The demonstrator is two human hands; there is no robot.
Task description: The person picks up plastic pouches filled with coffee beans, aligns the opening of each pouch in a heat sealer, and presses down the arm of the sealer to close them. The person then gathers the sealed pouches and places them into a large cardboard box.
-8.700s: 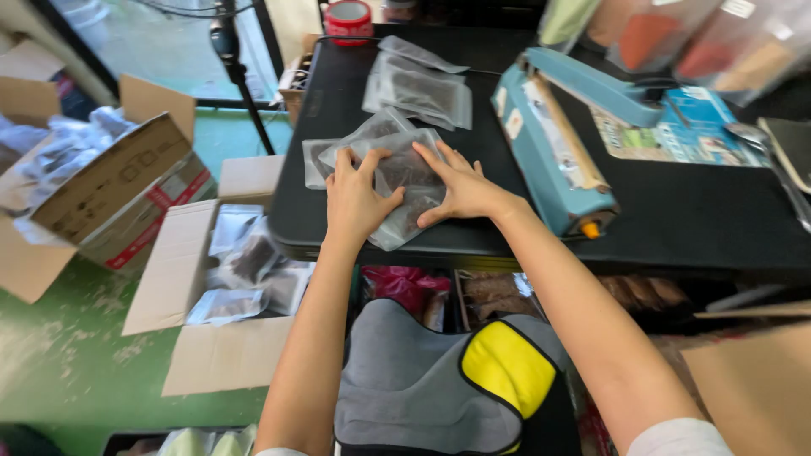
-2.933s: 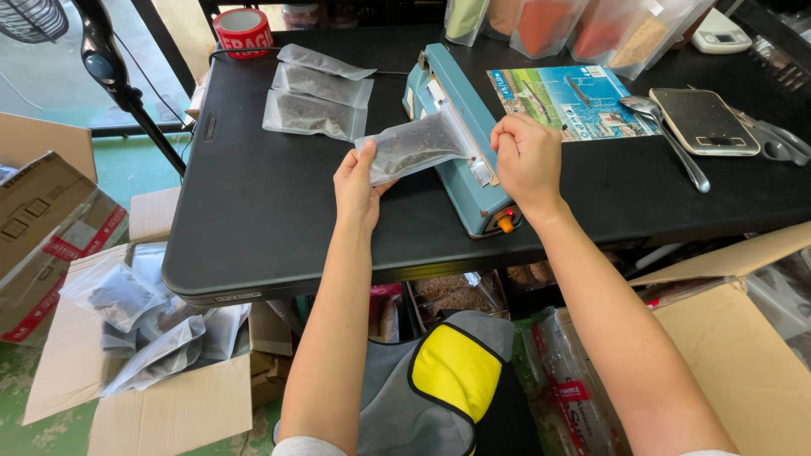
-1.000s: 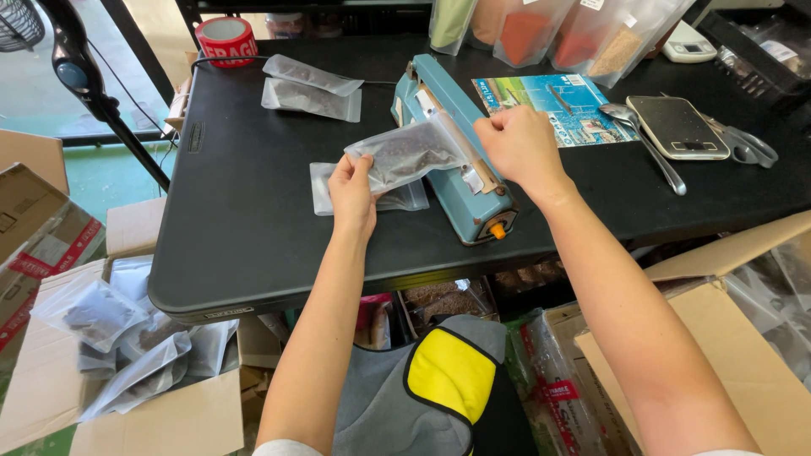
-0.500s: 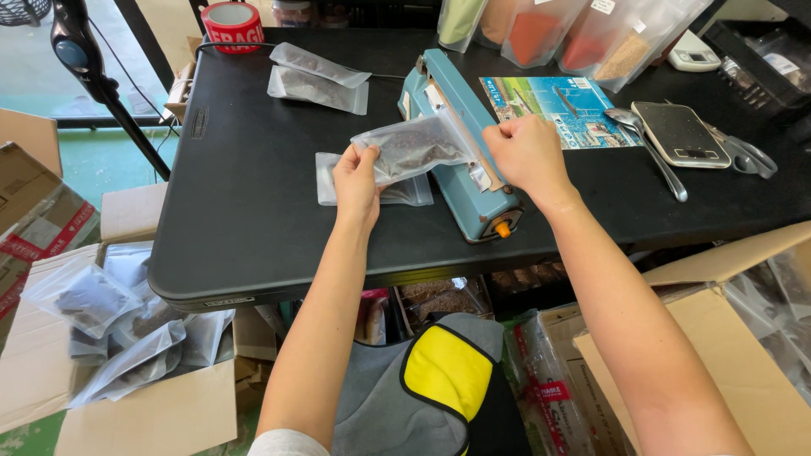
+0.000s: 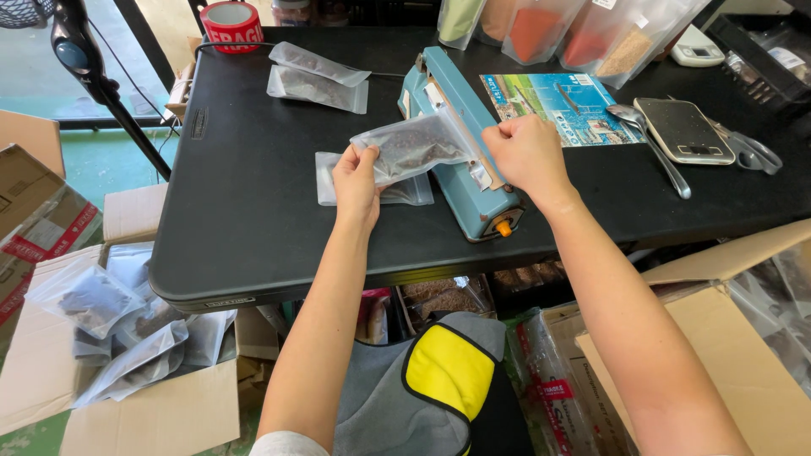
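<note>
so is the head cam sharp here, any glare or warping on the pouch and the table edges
Head view: sharp and evenly lit, no motion blur on the left hand or right hand; soft sheen on the clear pouch, its dark contents readable; the black table edge bows from wide-angle distortion; faint glare on the scale.

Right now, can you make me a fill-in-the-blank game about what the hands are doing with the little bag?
1. The left hand holds one end of a clear ____ filled with dark bits.
2. The bag's other end lies across the ____ heat sealer.
3. The right hand rests on the sealer, beside a metal ____ on the black table.
4. On the floor, more filled bags lie in a cardboard ____.

Missing words: bag; blue; spoon; box
</note>
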